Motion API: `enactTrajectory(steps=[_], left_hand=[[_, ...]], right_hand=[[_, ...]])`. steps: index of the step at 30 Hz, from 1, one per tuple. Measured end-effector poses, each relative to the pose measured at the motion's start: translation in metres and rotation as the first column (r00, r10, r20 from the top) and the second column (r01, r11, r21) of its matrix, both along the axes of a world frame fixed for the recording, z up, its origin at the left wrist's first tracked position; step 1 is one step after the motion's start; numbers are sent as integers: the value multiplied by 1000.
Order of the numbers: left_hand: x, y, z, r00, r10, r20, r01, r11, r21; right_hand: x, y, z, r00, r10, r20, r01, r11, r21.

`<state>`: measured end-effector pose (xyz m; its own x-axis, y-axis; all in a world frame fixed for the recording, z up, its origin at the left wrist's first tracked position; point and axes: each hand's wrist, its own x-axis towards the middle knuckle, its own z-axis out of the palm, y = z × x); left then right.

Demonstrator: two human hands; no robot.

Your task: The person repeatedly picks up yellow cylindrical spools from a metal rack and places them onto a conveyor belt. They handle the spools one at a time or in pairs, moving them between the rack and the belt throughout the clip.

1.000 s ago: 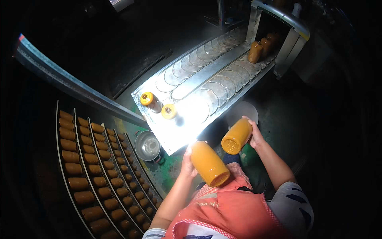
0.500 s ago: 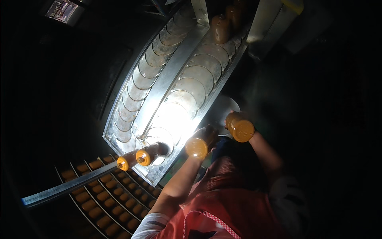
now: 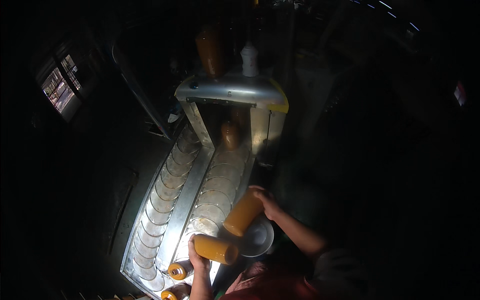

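Note:
My left hand (image 3: 196, 255) is closed round an orange-brown bottle (image 3: 212, 248), which lies nearly level over the near end of the metal conveyor. My right hand (image 3: 269, 202) grips another orange-brown bottle (image 3: 243, 213) by its upper end, with the broad end slanting down to the left. Beneath that bottle is a round pale bowl (image 3: 261, 239), partly covered by it. Two more bottles, a farther one (image 3: 181, 270) and a nearer one (image 3: 176, 292), rest tilted beside my left wrist, necks pointing left.
The conveyor of overlapping plates (image 3: 162, 202) runs away in two lanes with a flat divider (image 3: 180, 215). One bottle (image 3: 230, 136) stands under the metal housing (image 3: 230, 92). On the housing are a large orange-brown container (image 3: 210, 55) and a white bottle (image 3: 249, 61).
My view has swung up toward the housing. Both held bottles have turned from base-on to side-on. The right one now tilts over the bowl; the left one has moved over the conveyor's near end.

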<state>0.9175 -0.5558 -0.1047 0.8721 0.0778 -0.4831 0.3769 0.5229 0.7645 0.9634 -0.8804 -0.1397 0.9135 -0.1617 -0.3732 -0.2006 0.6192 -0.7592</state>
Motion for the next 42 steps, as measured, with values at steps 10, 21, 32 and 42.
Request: enactTrajectory(steps=[10, 21, 32, 42], left_hand=[[129, -47, -26, 794, -539, 283, -245, 142, 959], [-73, 28, 65, 815, -500, 292, -5, 498, 867], [-538, 281, 142, 775, 362, 518, -632, 442, 637], [-944, 445, 261, 192, 584, 789, -329, -719, 612]], right_hand=[[168, 102, -15, 883, 328, 335, 215, 351, -911], [27, 83, 58, 760, 58, 647, 579, 390, -716], [-341, 480, 115, -36, 789, 614, -480, 525, -703], [-530, 814, 312, -689, 541, 482, -302, 390, -870]])
